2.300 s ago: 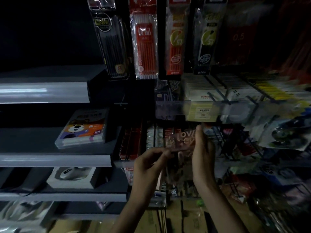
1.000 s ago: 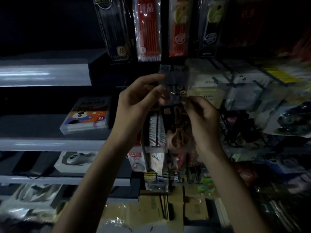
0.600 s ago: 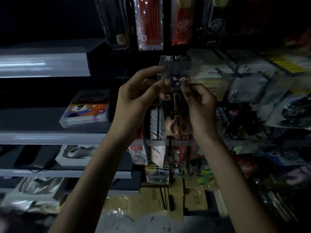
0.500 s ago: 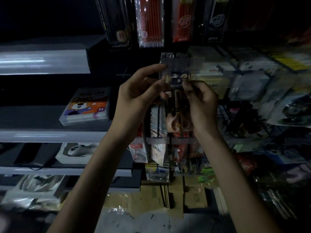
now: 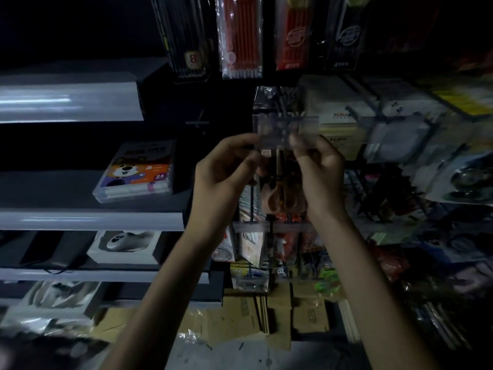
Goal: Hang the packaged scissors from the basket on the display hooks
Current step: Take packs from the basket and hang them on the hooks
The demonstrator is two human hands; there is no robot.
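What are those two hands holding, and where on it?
A scissors pack, pinched near its top: the left hand at its left edge, the right hand at its right. The scissor handles hang below the fingers.

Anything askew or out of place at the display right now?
Nothing serious, though it is dark and blurred. The scissors pack is upright, pinched by the left hand and right hand. Only the marker box lies skewed on its shelf.
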